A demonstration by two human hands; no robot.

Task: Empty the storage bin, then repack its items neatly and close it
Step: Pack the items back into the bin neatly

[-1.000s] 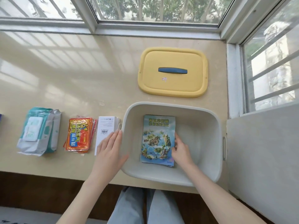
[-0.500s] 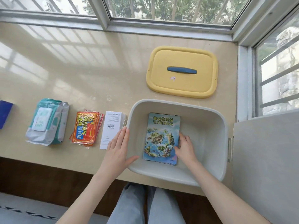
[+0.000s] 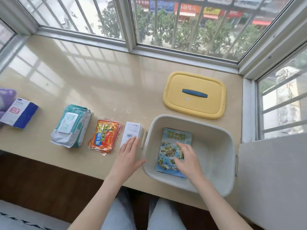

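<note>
The pale grey storage bin (image 3: 221, 138) stands at the sill's front right edge, lid off. A blue illustrated booklet (image 3: 174, 141) lies flat on its floor at the left side. My right hand (image 3: 186, 156) rests open and flat on the booklet's lower right part. My left hand (image 3: 129, 155) is open, just outside the bin's left wall, its fingertips on the near end of a white box (image 3: 132, 131). The yellow lid (image 3: 194, 94) with a blue handle lies behind the bin.
Left of the white box lie red-orange packets (image 3: 103, 136), a pack of wet wipes (image 3: 71, 126), a blue-and-white box (image 3: 19, 113) and something purple (image 3: 6, 95) at the left edge. Windows close off the back and right; a white wall panel (image 3: 272, 176) stands right of the bin.
My right hand slid from the booklet's right edge onto its face. The left hand stayed beside the bin. The camera tilted up, bringing the far-left items and the street into view.
</note>
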